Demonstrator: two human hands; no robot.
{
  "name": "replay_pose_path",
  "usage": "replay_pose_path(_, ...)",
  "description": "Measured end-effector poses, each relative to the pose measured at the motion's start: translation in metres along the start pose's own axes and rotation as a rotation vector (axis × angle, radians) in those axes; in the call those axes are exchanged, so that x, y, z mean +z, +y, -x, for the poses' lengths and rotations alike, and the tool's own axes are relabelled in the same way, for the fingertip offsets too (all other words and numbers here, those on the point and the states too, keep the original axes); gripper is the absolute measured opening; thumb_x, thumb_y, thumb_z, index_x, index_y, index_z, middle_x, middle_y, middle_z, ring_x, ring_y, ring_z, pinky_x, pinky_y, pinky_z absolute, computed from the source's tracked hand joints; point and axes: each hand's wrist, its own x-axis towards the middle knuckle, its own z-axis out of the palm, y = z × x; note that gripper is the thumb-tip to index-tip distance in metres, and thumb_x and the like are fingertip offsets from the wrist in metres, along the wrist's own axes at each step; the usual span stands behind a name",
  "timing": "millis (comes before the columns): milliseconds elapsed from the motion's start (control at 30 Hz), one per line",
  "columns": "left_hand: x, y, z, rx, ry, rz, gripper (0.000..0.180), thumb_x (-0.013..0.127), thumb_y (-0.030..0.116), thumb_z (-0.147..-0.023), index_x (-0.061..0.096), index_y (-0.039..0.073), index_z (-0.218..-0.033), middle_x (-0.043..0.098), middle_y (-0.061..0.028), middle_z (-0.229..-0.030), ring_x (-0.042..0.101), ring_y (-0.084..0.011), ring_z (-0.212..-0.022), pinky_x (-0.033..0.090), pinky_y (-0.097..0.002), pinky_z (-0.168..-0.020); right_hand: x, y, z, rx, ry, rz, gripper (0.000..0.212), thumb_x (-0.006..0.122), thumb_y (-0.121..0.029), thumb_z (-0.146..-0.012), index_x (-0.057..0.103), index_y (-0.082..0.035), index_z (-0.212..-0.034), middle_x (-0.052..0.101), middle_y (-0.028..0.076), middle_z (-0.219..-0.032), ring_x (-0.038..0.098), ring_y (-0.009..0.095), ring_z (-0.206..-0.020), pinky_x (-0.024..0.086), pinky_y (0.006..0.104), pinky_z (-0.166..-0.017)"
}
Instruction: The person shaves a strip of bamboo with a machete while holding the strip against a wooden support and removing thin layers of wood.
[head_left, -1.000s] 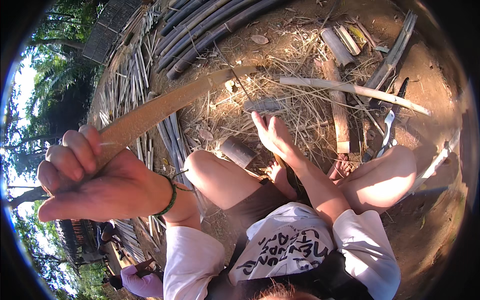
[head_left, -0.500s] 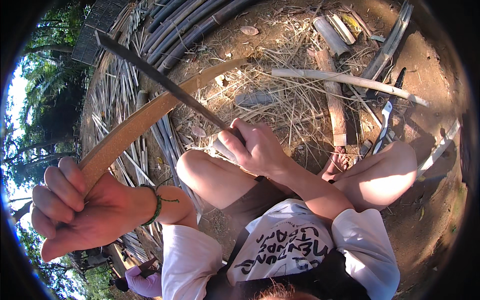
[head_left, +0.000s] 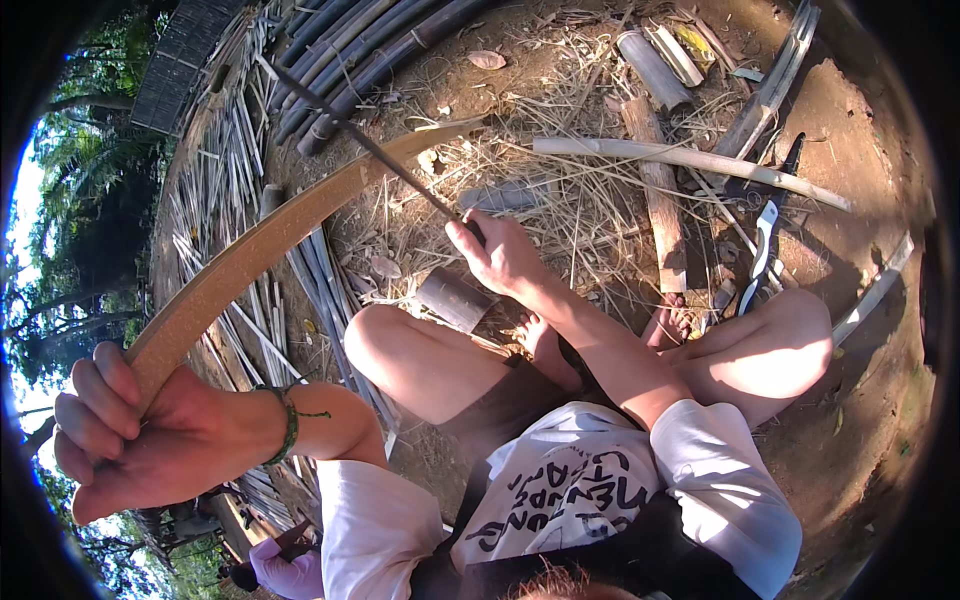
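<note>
My left hand (head_left: 180, 430) is closed around the near end of a long, flat, curved bamboo strip (head_left: 240, 250). The strip runs up and away to the right, its far end over the fibre-strewn ground. In my right hand (head_left: 505, 255) is the dark handle of a long knife (head_left: 420, 185). Its narrow dark blade points to the upper left and crosses the strip towards the far end. Whether blade and strip touch I cannot tell. A short bamboo section (head_left: 455, 300) lies on the ground beyond my left knee, below my right hand.
Thin bamboo shavings (head_left: 590, 220) litter the ground ahead. A pale strip (head_left: 690, 158) lies across a split log (head_left: 655, 200). Right of my foot rests a white-and-black handled tool (head_left: 768, 235). Dark bamboo poles (head_left: 370, 75) are stacked far left. Another person (head_left: 285, 565) sits lower left.
The knife has swung, and its blade now crosses the strip nearer the far end. My right hand has moved slightly up and right, uncovering the short bamboo section. My left hand shifted slightly left.
</note>
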Motion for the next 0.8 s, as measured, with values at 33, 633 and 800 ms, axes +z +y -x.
replay_pose_path(33,0.0,0.0,-0.002,-0.015,-0.01,0.029,0.06,0.04,0.064,-0.102,0.037,0.018,-0.063,0.027,0.0044,-0.062,0.026,-0.0133,-0.059,0.029,-0.0309,-0.062,0.006,0.04,-0.014,0.136,0.031,0.03,0.057,0.05,-0.053,-0.103,0.062,-0.002,-0.08,0.059,0.017,-0.058,0.06,0.031,-0.052,0.045,0.0449,-0.053)
replay_pose_path(633,-0.086,0.027,-0.023,0.092,0.27,-0.287,0.042,0.059,0.031,-0.085,0.035,0.015,-0.056,0.031,0.0012,-0.058,0.031,-0.0133,-0.057,0.027,-0.0316,-0.06,0.01,0.158,-0.083,0.562,-0.142,0.024,0.063,0.046,-0.058,-0.103,0.042,-0.016,-0.056,0.034,-0.009,-0.048,0.023,0.006,-0.037,0.016,0.0295,-0.037)
replay_pose_path(800,-0.086,0.019,-0.034,0.111,0.303,-0.272,0.036,0.06,0.027,-0.081,0.037,0.016,-0.056,0.032,0.0012,-0.057,0.031,-0.0131,-0.055,0.027,-0.0323,-0.059,0.018,0.214,-0.106,0.657,-0.135,0.098,0.068,0.042,-0.06,-0.104,0.051,-0.012,-0.056,0.042,-0.005,-0.047,0.032,0.009,-0.038,0.025,0.0352,-0.039)
